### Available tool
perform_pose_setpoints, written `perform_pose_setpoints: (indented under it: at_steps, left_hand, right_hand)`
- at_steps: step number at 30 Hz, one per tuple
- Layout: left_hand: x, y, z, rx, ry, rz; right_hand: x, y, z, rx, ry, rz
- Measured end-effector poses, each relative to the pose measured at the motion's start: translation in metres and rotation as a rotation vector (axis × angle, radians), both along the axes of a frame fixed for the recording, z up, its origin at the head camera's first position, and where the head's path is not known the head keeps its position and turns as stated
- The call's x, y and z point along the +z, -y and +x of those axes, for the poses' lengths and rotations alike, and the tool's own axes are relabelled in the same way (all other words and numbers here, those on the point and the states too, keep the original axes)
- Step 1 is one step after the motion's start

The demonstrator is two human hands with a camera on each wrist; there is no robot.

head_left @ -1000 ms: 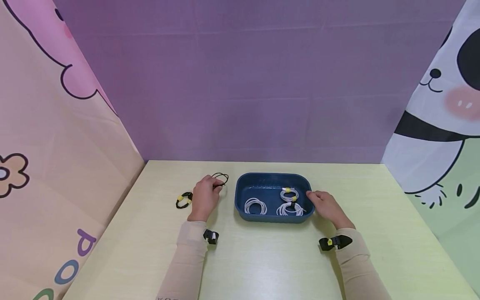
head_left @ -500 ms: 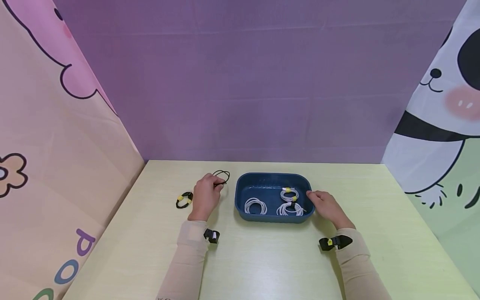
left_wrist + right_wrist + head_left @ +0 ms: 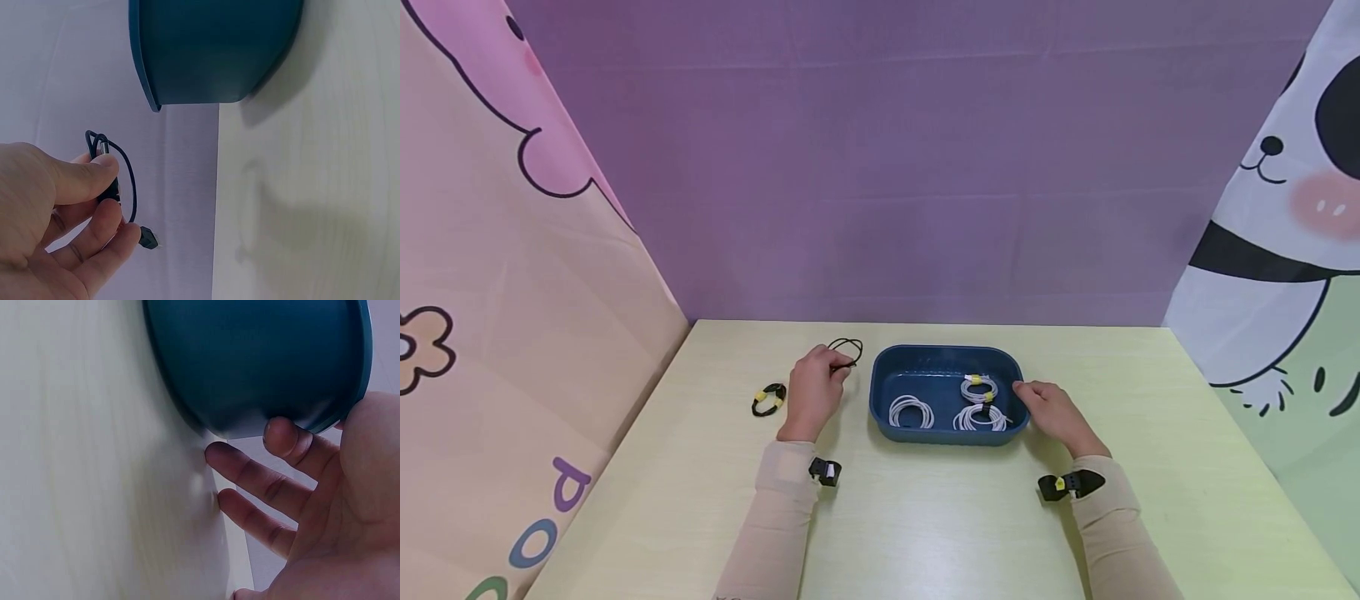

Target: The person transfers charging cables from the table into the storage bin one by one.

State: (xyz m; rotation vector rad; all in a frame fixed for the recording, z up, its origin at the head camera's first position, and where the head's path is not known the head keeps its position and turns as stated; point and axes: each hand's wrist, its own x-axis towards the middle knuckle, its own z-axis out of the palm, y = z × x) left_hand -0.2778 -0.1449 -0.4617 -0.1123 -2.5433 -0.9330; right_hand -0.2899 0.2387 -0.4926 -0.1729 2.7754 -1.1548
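My left hand [image 3: 812, 393] pinches a coiled black cable [image 3: 860, 350] between thumb and fingers, above the table just left of the blue plastic bin [image 3: 895, 435]. A dark connector [image 3: 148, 238] on the cable hangs by the fingertips in the left wrist view. My right hand [image 3: 1060, 417] grips the bin's right rim, its thumb on top and its fingers against the outer wall [image 3: 250, 362]. Inside the bin lie three white coiled cables: one [image 3: 896, 414] at the left, one with yellow ties [image 3: 976, 381] at the back right, and another [image 3: 979, 421] in front of it.
A second black cable coil [image 3: 763, 410] with yellow ties lies on the light wooden table [image 3: 925, 525], left of my left hand. Behind the table hangs a purple cloth [image 3: 925, 167], and printed cloths flank both sides.
My left hand has lifted slightly and shifted a little to the right with the black cable in its fingers. The right hand and the bin stay where they were.
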Motion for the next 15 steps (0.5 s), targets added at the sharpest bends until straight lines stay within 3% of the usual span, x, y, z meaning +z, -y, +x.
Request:
perform_pose_setpoints:
  at_steps: [15]
  left_hand:
    - [0.0059, -0.0054, 0.0024, -0.017, -0.053, -0.010]
  right_hand:
    - [-0.0015, -0.0001, 0.0001, -0.008, 0.022, -0.009]
